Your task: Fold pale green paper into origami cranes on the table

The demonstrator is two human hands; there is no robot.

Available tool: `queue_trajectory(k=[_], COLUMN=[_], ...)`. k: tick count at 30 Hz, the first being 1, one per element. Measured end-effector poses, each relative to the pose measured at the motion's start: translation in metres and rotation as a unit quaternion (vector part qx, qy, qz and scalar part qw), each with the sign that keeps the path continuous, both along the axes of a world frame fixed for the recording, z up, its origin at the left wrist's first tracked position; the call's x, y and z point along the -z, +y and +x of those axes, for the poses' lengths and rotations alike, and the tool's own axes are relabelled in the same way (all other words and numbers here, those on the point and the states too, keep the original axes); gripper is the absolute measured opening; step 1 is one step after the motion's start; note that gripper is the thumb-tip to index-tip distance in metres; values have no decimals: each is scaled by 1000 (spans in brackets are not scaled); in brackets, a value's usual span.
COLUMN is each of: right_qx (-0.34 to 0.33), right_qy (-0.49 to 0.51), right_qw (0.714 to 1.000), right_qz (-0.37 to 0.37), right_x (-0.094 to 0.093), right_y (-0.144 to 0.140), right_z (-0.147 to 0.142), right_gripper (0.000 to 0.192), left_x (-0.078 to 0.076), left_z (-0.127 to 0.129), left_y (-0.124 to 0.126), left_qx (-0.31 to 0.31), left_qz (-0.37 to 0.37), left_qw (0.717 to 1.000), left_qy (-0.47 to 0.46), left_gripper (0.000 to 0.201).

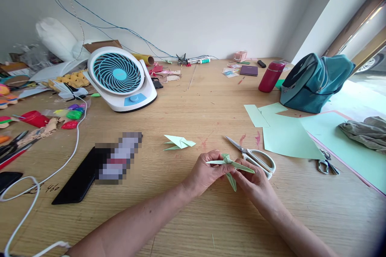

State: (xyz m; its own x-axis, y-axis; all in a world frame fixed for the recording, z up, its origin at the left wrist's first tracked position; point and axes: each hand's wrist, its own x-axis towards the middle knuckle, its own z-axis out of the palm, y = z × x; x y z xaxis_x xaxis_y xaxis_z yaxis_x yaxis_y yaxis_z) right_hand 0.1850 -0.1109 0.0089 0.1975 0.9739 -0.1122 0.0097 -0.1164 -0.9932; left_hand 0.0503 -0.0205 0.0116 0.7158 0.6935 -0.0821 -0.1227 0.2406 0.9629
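Right now both hands, the left hand point(205, 172) and the right hand point(256, 186), pinch the green paper bird point(230, 164) above the table point(187, 217), and a hard pull could rip its thin wing.

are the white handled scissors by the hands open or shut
Open: the white-handled scissors lie flat on the table, handle loops spread apart, blades slightly parted, beside the right hand.

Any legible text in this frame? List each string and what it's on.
"460": handwritten on the wooden table at about, with an unreadable scribble to its left.
Tube lying on the black phone: label pixelated, unreadable.
Fan: centre cap and dial markings too small to read.
Red bottle, purple notebook: no readable print.
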Motion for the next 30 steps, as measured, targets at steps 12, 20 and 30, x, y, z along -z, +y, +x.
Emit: queue_trajectory(k=[12,20,30], right_qx=[12,30,20], right_qy=[43,-7,-33], right_qw=[999,999,999], right_qz=[0,14,-3], right_x=[0,6,7], right_y=[0,1,-1], right_z=[-4,-8,-7], right_gripper=[42,43,49], left_x=[-4,0,4], left_z=[0,4,0], left_y=[-10,-12,-5], left_qx=[3,-51,-33], left_qz=[-59,-56,-19], left_qw=[998,997,999], left_qy=[-31,-25,1], left_gripper=[42,42,38])
